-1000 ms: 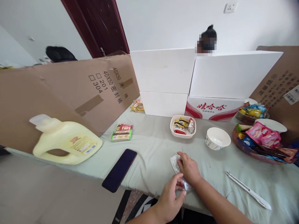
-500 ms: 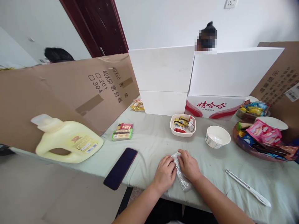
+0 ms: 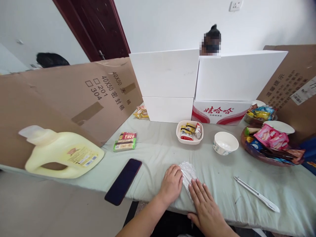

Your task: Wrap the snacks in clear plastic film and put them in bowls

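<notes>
Both hands now lie on the clear wrapper (image 3: 188, 173) at the surface's near edge: the right hand (image 3: 204, 204) has slid back and presses flat, fingers spread, while the left hand (image 3: 171, 185) stays curled against the wrapper's left side, pinning it. Farther off, the white bowl (image 3: 225, 143) sits untouched.
</notes>
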